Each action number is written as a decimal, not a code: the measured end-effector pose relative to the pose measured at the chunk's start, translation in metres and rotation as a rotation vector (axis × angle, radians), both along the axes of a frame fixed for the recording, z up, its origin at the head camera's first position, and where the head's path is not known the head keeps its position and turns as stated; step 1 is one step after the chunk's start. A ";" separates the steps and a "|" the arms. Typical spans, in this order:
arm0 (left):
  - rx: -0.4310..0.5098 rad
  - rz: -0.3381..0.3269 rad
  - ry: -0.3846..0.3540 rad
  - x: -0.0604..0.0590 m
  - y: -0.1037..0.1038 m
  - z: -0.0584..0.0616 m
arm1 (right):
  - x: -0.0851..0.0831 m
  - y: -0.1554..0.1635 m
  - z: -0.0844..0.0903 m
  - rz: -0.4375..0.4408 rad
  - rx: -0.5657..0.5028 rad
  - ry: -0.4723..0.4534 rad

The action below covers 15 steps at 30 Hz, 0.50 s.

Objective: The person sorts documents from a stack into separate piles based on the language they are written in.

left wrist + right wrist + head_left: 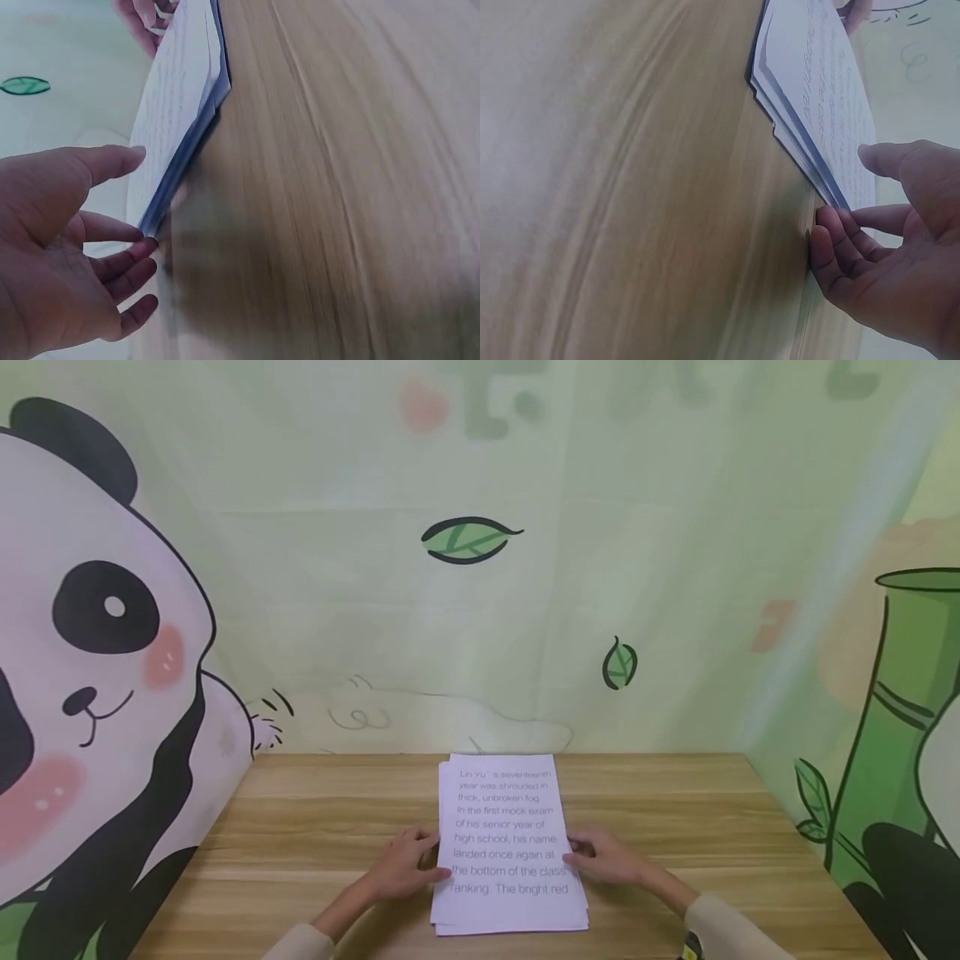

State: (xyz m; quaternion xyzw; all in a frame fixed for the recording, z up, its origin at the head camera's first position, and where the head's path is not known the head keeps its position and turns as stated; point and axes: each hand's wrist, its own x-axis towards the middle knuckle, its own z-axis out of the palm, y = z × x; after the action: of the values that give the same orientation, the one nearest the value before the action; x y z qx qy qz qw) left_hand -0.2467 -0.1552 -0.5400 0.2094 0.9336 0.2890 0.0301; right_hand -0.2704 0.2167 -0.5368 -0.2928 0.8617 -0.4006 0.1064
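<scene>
A stack of white, rectangular printed paper sheets (502,835) is filling the space between a person's two bare hands, its long sides running away from the wearer and its large grey type facing up. Whether it is lying flat or being lifted slightly cannot be told.

At the stack's left edge, the left hand (408,860) is holding lightly, half closed, its thumb overlapping the top sheet and its index fingertip touching the edge, while the remaining fingers are bending loosely below. At the stack's right edge, the right hand (603,857) is mirroring that hold, thumb reaching over the page and fingers curling at the side.

Left of the stack, a cartoon panda with pink cheeks (112,568) is looming on a pale green printed backdrop (337,568), and bare grain of a light brown wooden table (322,793) is running out toward the panda. Along the stack's own margins, sheets are sticking out unevenly at the upper left and both near corners. Its far end is reaching the table's back edge in the head view. Right of the stack, more wood is stretching beyond the right hand toward a green printed bamboo stalk (911,685).
</scene>
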 end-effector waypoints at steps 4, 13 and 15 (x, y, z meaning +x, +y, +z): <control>0.009 -0.010 0.003 0.004 0.004 0.007 | 0.004 -0.001 0.000 -0.040 0.022 -0.004; 0.034 -0.022 0.013 0.010 0.008 0.011 | 0.017 -0.006 0.007 -0.133 0.078 -0.019; 0.054 -0.013 0.025 0.010 0.009 0.011 | 0.018 -0.007 0.008 -0.140 0.081 -0.027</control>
State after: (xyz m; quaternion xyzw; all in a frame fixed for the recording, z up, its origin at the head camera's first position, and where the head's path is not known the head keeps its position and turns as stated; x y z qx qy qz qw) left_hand -0.2363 -0.1458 -0.5293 0.2200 0.9244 0.3113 0.0145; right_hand -0.2523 0.2094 -0.5286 -0.2217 0.8940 -0.3760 0.1015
